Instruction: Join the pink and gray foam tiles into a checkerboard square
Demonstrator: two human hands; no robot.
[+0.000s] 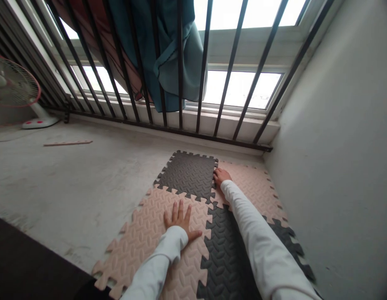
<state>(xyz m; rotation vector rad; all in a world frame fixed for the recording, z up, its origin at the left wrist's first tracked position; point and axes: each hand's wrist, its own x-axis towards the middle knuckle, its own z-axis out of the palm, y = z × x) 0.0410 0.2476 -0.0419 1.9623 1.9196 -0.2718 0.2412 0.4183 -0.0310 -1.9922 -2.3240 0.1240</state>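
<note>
My left hand (pixel 181 221) lies flat with its fingers spread on a pink foam puzzle tile (pixel 149 233). My right hand (pixel 221 176) is at the seam between a dark grey foam tile (pixel 188 173) and another pink foam tile (pixel 249 183). Its fingers are bent and close together on the dark tile's toothed right edge; their tips are partly hidden. In front lies a black foam tile (pixel 226 250), partly covered by my right sleeve. Small gaps show along the seam under my right hand, while the dark tile's near edge meets the left pink tile's teeth.
Dark metal railings (pixel 181 75) run along the windows, with blue and reddish cloth (pixel 171 54) hanging behind them. A white wall (pixel 337 146) rises on the right. On the concrete floor (pixel 96 179) are a thin pink strip (pixel 68 143) and a fan (pixel 40 121) at far left.
</note>
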